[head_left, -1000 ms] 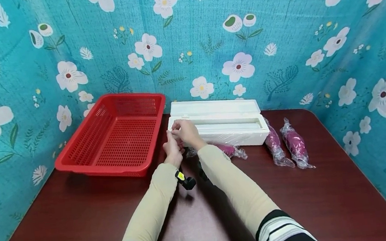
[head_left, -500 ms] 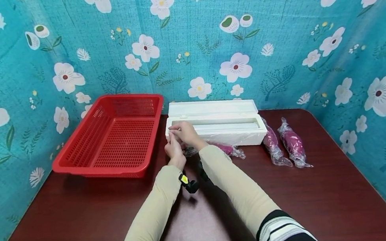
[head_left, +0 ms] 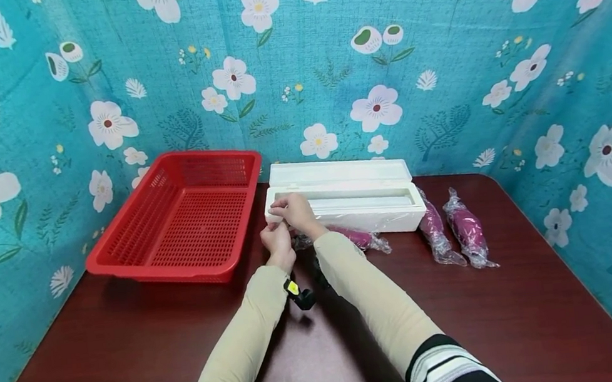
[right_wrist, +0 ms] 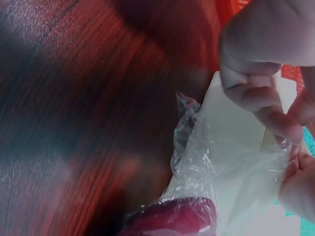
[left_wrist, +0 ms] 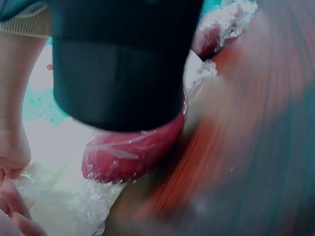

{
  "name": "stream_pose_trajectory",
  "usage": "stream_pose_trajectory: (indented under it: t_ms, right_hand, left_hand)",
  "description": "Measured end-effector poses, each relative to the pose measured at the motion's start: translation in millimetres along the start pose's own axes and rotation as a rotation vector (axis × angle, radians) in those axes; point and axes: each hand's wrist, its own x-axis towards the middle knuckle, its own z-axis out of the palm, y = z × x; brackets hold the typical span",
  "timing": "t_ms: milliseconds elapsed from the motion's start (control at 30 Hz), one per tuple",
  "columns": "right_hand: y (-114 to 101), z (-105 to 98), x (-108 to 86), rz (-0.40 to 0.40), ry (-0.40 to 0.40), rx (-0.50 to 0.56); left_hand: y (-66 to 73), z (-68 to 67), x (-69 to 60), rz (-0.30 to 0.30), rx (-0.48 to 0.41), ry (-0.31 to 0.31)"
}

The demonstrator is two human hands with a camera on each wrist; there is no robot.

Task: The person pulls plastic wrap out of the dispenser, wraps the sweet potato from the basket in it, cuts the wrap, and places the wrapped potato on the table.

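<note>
Clear plastic wrap gathers between both hands, in front of the left end of a long white dispenser box. My left hand pinches the wrap with curled fingers. Close above it, my right hand pinches the same gathered end with thumb and fingertips. From there the wrap runs down to a magenta, elongated vegetable-like piece, which lies on the table before the box, partly behind my right forearm in the head view. The box's lid stands open, and a white roll lies inside.
Two more magenta pieces in twisted clear wrap lie right of the box, one against its end and one farther right. A red perforated basket stands at the left. Behind the dark red table hangs a flowered blue cloth.
My left hand has drawn slightly down toward me, its fingers curling in more. My right hand stays almost in place at the box's left end. The box, basket and wrapped pieces keep their places.
</note>
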Motion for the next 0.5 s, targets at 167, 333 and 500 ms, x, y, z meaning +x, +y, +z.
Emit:
stream_pose_trajectory:
  t_ms: [167,333,500]
  right_hand:
    - [-1.7,-0.7,-2.3,0.010,0.034,-0.027]
    - [-5.0,-1.1,-2.6,-0.002,0.034,-0.059]
    - [-10.6,-2.0,-3.8,0.035,0.024,-0.105]
  left_hand:
    - [33.0,-1.0,-30.3,0.083,0.100,0.034]
    - [43.2,-4.7,-34.8,0.180,0.244,-0.037]
    - [48.1,-9.0,-34.1,0.153,0.312,-0.093]
